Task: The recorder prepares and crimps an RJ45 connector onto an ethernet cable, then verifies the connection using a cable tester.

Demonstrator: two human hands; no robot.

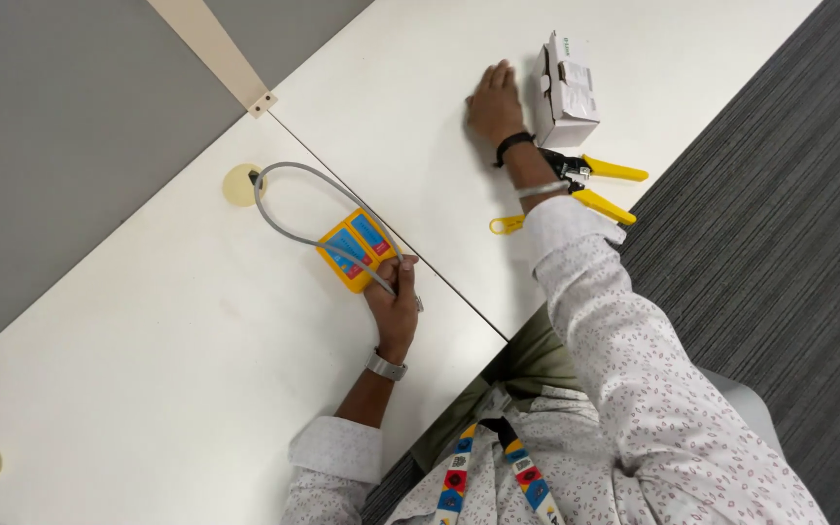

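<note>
White desk surface (pixel 196 389) carries all items observed; a seam runs diagonally between two desk sections.

Left hand (pixel 396 301): fingers curled closed around the end of a grey cable (pixel 289 190), at the point where it meets a yellow cable tester (pixel 357 250). The thumb lies against the tester's near corner. A metal wristwatch (pixel 387 367) sits on this wrist. The cable loops away from the tester in an arc and comes round to a round cream grommet (pixel 242 185) in the desk; whether it enters the grommet cannot be told.

Right hand (pixel 495 102): open and flat, palm down on the far desk section, fingers extended and close together, holding nothing. Its outer edge lies just beside a small white carton (pixel 568 89); contact cannot be confirmed. A black band (pixel 512 144) circles this wrist.

Packages and labels: the white carton is rectangular, lying with a flap end toward the camera, bearing a grey printed panel on its upper face. The tester is a yellow block with two blue panels with red markings on its face.

Other items: a crimping tool (pixel 597 185) with yellow handles and a black head lies beside the right forearm, partly hidden by it. A small yellow ring-ended tool (pixel 506 225) lies near the white patterned cuff (pixel 571 224). A multicoloured lanyard (pixel 493 472) hangs at the chest.
</note>
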